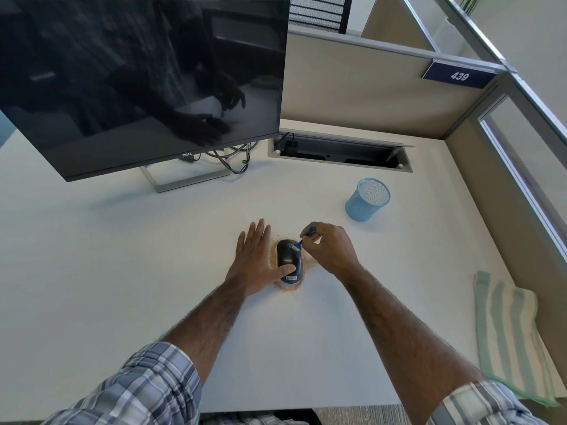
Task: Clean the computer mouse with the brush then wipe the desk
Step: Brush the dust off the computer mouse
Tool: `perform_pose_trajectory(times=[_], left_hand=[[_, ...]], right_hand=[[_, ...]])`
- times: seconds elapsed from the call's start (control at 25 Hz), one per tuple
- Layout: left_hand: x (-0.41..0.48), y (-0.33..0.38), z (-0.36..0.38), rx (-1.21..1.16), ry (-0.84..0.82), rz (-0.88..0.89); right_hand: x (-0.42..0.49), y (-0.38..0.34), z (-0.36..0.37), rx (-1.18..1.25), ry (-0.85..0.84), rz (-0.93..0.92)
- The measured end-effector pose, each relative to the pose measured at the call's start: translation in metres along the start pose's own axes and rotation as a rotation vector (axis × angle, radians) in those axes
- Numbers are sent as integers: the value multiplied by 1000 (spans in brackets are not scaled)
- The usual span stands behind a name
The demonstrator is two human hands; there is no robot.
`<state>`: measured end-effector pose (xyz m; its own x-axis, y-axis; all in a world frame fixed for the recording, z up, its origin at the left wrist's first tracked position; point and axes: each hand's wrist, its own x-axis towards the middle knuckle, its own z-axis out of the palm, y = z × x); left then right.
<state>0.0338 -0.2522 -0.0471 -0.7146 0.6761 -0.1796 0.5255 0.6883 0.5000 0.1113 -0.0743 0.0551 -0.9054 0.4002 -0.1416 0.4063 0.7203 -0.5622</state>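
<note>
Mouse (290, 259) likely light, slick: left grip (253, 259) flat, thumb pins 6 o'clock end; right grip (329, 250) pinches brush (302, 240).

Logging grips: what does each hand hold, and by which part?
The right hand pinches the blue brush by its handle; the left hand holds nothing, thumb resting on the mouse.

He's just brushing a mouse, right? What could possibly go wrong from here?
1. Crumbs ring the mouse; strokes of the brush in the right hand could flick them farther across the desk or into the mouse's button gaps.
2. The left hand steadies the mouse with only its thumb, so it might skid.
3. The striped cloth lies at the desk's right edge and could be knocked off.
</note>
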Motion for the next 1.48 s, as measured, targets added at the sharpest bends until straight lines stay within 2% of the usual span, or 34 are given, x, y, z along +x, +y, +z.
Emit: perform_pose_trajectory(times=[0.48, 0.68, 0.8, 0.96, 1.08, 1.24, 1.48], left_hand=[[-3, -5, 0, -2, -24, 99], [-5, -6, 1, 49, -28, 137], [-5, -6, 2, 56, -15, 137], [-4, -6, 2, 54, -26, 126], [-4, -6, 2, 78, -24, 121], [-5, -5, 1, 60, -18, 119], [-5, -6, 2, 59, -21, 121]], right_hand=[[0, 7, 5, -9, -7, 74], [0, 5, 7, -1, 17, 25], [2, 0, 9, 2, -37, 1], [6, 2, 8, -50, 12, 21], [10, -4, 7, -35, -26, -11], [14, -2, 6, -131, -35, 43], [13, -3, 8, -93, -29, 52]])
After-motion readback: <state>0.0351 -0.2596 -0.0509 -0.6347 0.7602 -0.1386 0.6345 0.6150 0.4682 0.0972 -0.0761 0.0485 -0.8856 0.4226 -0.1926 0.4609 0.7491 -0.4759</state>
